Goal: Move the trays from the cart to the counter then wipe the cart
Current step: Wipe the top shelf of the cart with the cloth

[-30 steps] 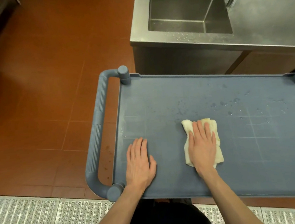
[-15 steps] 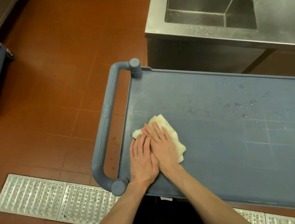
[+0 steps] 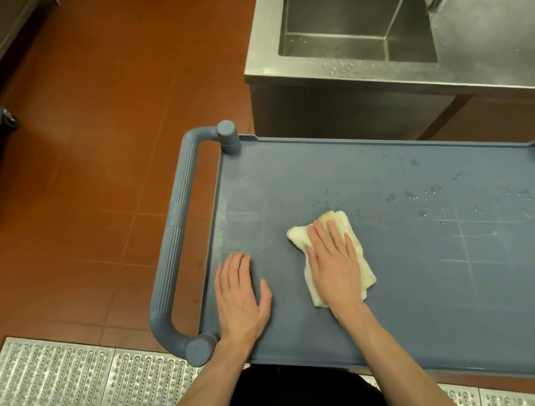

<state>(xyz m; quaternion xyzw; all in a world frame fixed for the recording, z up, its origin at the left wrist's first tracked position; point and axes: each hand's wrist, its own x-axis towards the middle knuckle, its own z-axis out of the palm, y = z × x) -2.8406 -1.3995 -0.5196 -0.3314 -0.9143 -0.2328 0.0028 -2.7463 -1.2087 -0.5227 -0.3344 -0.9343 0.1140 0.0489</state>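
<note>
1. Blue plastic cart stands beside a steel sink, top bare of trays.
2. Right hand presses flat on a cream cloth.
3. Left hand rests flat, fingers straight, near the handle.

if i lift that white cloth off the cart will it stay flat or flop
The cloth would likely flop: it lies in soft, uneven folds under the right hand. It is probably light, though perhaps damp, given droplets on the cart.
</note>
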